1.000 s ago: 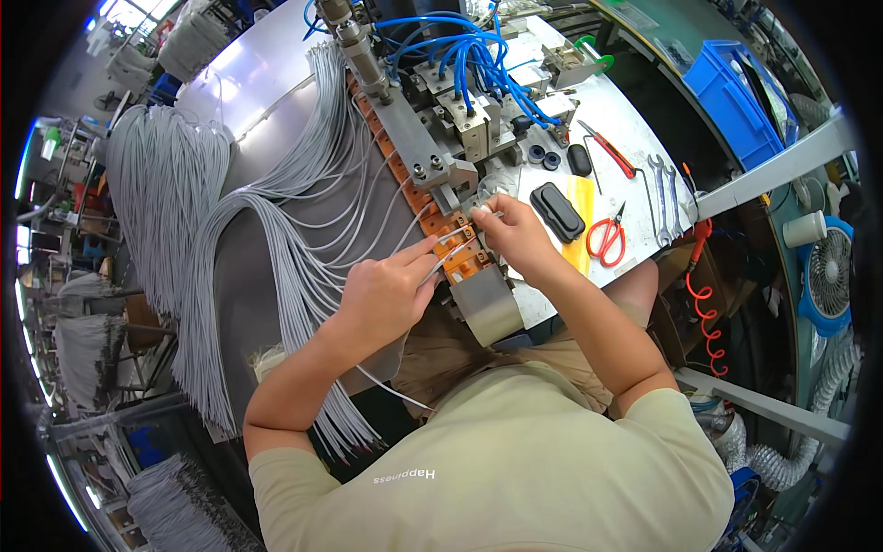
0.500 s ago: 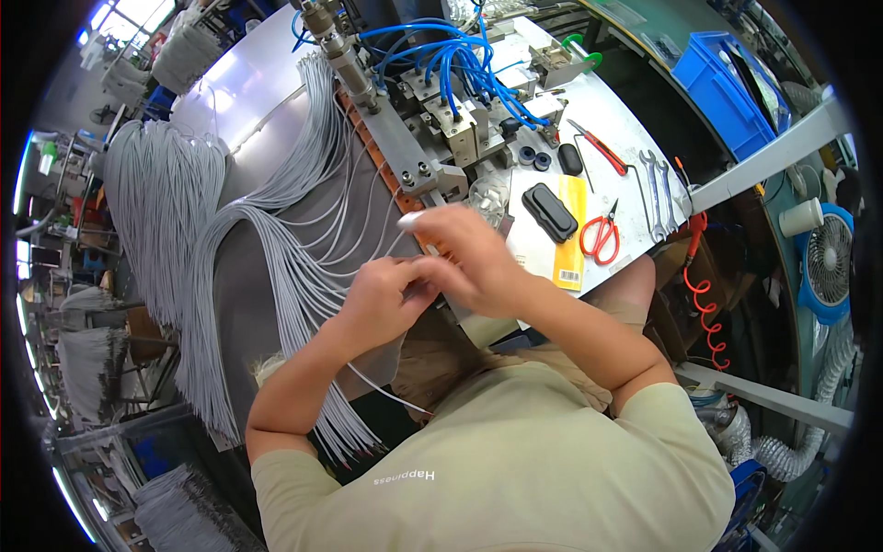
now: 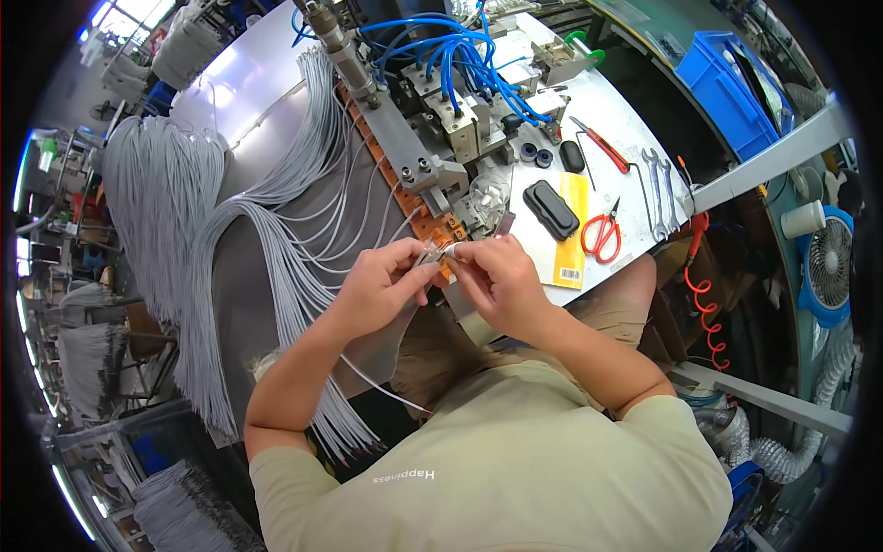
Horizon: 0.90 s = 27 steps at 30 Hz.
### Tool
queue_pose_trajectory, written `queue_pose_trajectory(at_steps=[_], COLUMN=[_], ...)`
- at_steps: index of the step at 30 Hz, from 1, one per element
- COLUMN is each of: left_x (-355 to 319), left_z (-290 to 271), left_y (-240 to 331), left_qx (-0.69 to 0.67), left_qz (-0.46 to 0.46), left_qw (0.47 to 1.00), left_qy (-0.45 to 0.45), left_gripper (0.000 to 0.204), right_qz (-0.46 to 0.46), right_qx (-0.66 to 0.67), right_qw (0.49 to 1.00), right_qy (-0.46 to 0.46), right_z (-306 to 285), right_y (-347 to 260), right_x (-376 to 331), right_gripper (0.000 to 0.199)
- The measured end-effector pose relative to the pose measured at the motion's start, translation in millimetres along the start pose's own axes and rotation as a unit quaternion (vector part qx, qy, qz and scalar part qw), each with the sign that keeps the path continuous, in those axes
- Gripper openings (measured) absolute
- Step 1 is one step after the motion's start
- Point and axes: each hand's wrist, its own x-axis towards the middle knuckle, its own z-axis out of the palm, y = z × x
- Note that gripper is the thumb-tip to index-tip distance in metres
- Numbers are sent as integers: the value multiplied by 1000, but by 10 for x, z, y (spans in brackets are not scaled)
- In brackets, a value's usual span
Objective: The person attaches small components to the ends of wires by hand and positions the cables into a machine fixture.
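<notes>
My left hand [image 3: 375,287] pinches what looks like the end of a grey cable [image 3: 429,258] between thumb and fingers. Close against it, my right hand [image 3: 504,283] has its thumb and index finger pressed together at the same spot. A white covering [image 3: 450,250] shows at the right index fingertip. Whatever small piece lies between the right fingers is too small to make out. Both hands meet over the near end of an orange-brown slotted rail [image 3: 425,224], where several grey cables lead in. A thick bundle of grey cables [image 3: 276,267] passes left of my left forearm.
A metal fixture [image 3: 464,129] with blue air tubes [image 3: 478,69] stands ahead. On the white tabletop lie a black case [image 3: 550,210], red-handled scissors [image 3: 602,239], a yellow card [image 3: 572,262], wrenches [image 3: 655,189] and a red-handled tool [image 3: 602,145]. A coiled red hose [image 3: 706,313] hangs at right.
My right hand has come down and to the right from above the left one. The fingertips of both hands now meet side by side over the rail's end.
</notes>
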Motion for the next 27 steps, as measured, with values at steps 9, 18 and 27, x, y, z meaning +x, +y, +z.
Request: queue_pose_trajectory(at_steps=[9, 18, 27], left_x=[-15, -16, -38], left_z=[19, -7, -9], left_y=[19, 1, -8], left_qx=[38, 117, 91], left_qz=[28, 48, 50], left_qw=[998, 992, 995], left_qy=[36, 11, -8], left_gripper=[17, 16, 16], right_qz=[110, 217, -55], right_qx=[124, 220, 77], right_qw=[986, 940, 994], right_qy=[-30, -144, -50], right_z=[7, -114, 14], right_y=[-48, -51, 135], right_x=[43, 133, 153], right_gripper=[11, 9, 12])
